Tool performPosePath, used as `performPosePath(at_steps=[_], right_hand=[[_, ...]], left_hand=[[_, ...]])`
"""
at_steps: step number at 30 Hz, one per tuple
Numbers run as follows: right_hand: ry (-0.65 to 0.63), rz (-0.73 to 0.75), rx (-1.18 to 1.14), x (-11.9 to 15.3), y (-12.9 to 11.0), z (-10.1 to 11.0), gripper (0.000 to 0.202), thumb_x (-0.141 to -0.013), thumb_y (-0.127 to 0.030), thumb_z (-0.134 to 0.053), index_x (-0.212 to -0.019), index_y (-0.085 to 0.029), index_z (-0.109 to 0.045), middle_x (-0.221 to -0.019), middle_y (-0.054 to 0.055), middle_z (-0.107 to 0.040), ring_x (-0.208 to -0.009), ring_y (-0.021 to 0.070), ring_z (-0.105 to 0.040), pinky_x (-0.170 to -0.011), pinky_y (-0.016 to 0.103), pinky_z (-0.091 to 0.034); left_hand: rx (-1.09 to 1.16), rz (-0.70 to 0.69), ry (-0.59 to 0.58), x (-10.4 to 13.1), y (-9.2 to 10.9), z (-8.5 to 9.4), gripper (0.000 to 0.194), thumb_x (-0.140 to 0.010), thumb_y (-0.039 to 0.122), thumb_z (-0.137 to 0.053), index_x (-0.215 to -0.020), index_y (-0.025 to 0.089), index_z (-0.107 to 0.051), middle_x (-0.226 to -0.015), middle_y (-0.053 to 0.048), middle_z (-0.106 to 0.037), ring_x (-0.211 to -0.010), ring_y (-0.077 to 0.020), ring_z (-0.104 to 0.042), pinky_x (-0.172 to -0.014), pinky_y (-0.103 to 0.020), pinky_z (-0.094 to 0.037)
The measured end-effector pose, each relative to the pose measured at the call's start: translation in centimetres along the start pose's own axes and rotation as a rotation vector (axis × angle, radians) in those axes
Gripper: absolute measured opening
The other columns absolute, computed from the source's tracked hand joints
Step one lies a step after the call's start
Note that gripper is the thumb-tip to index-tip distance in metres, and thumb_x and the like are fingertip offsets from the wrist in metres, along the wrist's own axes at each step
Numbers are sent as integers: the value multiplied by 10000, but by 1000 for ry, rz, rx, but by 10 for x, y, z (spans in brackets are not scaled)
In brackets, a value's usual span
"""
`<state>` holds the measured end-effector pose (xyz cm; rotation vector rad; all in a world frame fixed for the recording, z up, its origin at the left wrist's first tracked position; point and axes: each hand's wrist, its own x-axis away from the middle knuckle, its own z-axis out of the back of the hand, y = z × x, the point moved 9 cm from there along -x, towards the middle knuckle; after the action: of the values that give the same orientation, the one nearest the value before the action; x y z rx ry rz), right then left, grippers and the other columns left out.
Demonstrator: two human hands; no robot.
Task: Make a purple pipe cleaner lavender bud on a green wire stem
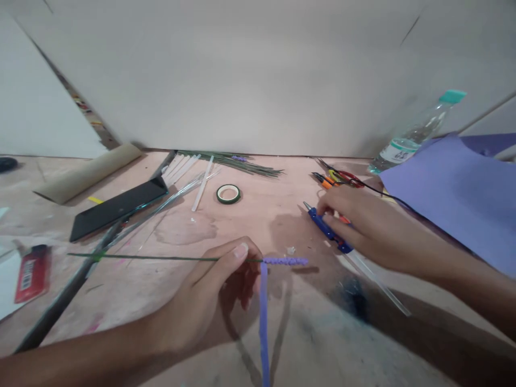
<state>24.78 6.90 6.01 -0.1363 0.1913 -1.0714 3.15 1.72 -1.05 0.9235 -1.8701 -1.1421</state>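
Note:
My left hand [226, 274] pinches a thin green stem [153, 257] that lies level across the view. On the stem's right end is a bumpy purple wrapping [286, 262], and a purple strip [263, 322] hangs down from it beside my fingers. My right hand [346, 215] is closed on a blue glue gun [328, 228] lying at the right, its metal tip pointing up and left. A clear glue stick [379, 285] extends from the gun's rear.
A green tape roll [228, 194], green stems [245, 164] and white sticks [202, 183] lie beyond my hands. Left are a black phone [119, 208], cardboard tube [91, 173] and red lighter [33, 273]. Right are scissors [350, 178], a bottle [415, 134] and purple sheets [455, 188].

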Motion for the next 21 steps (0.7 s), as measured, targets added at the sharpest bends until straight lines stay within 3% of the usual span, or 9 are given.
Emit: performPosePath(at_steps=[2, 5, 7, 12, 14, 17, 19, 21], right_hand=[[-4, 34, 131, 4, 30, 0, 219, -1007, -248, -514, -1093, -207, -712, -1186, 161, -745, -1132, 363, -679, -985, 528, -477], [-115, 61, 74, 16, 59, -12, 330, -917, -164, -569, -1182, -241, -750, -1256, 136, -760, -1176, 344, -708, -997, 513, -534], [-157, 74, 33, 25, 65, -18, 416, -888, -136, -587, -1251, -257, -750, -1263, 120, -778, -1173, 333, -727, -1006, 515, -557], [-142, 77, -34, 38, 63, -27, 522, -911, -90, -575, -1399, -254, -657, -1475, 155, -690, -1383, 345, -661, -1123, 534, -547], [-77, 64, -69, 37, 61, -25, 457, -904, -99, -594, -1331, -248, -665, -1402, 159, -713, -1326, 350, -688, -1069, 509, -578], [147, 77, -181, 39, 48, -9, 269, -917, -202, -668, -1179, -263, -667, -1181, 134, -753, -1079, 344, -739, -892, 474, -605], [309, 45, -274, 46, 37, 4, 123, -962, -235, -659, -1074, -286, -658, -1013, 95, -744, -925, 314, -727, -817, 458, -581], [378, -20, -326, 54, 23, 7, 84, -1026, -239, -598, -1033, -302, -653, -948, 82, -729, -880, 299, -713, -795, 449, -565]], left_hand=[[-9, 3, 26, -2, -4, 4, 473, -1068, 613, -624, -825, 226, -744, -712, -17, -624, -630, -164, -540, -599, -274, -459], [-63, -2, 28, -4, -8, 7, 503, -1066, 650, -615, -845, 218, -746, -705, -13, -618, -616, -153, -540, -590, -267, -464], [-62, -3, 31, -4, -10, 9, 504, -1074, 655, -605, -858, 219, -737, -718, -8, -617, -622, -146, -544, -596, -261, -472], [-101, 11, 21, -2, -10, 13, 532, -1080, 695, -565, -890, 222, -717, -737, -5, -623, -623, -142, -551, -591, -259, -483], [-115, 10, 12, -3, -9, 13, 541, -1073, 717, -558, -903, 226, -710, -739, -4, -630, -621, -146, -566, -586, -263, -488], [-132, -5, 27, -4, -8, 17, 539, -1077, 724, -541, -929, 232, -703, -758, -2, -632, -629, -152, -587, -574, -266, -485], [-147, -5, 31, -5, -9, 19, 537, -1089, 722, -513, -964, 234, -699, -776, -6, -639, -644, -159, -596, -577, -271, -480], [-156, 4, 21, -5, -10, 18, 538, -1098, 724, -486, -1001, 234, -687, -795, -12, -651, -653, -163, -598, -582, -273, -467]])
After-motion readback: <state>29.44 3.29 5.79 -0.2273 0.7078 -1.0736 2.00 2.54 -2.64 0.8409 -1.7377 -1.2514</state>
